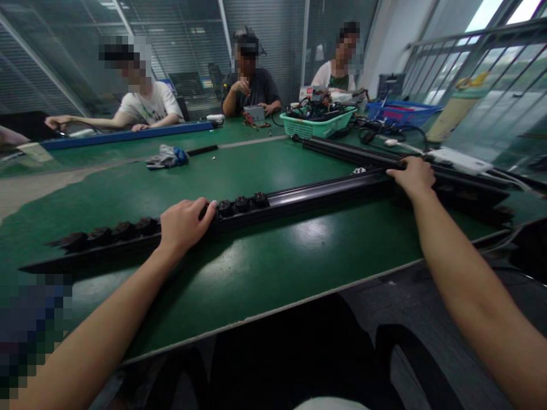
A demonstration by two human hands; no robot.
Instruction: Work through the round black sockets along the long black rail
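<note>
A long black power strip [316, 193] lies slantwise across the green table, with round socket modules [242, 204] standing along its left half. The right part of its channel is bare and shiny. My left hand [183, 225] is closed around the strip near its middle, hiding the part under the palm; three modules show just right of the fingers and several more to the left. At the strip's far right end, my right hand [413, 175] grips it with thumb and fingers. That end meets other dark rails [354, 152], so where they touch is hard to tell.
Gloves [168, 157] lie beyond the strip. A green basket [316, 124] of cables and a blue basket [401, 114] stand at the back right, near a white power strip [461, 160]. Several people sit across the table. The table edge [273, 312] runs close to me.
</note>
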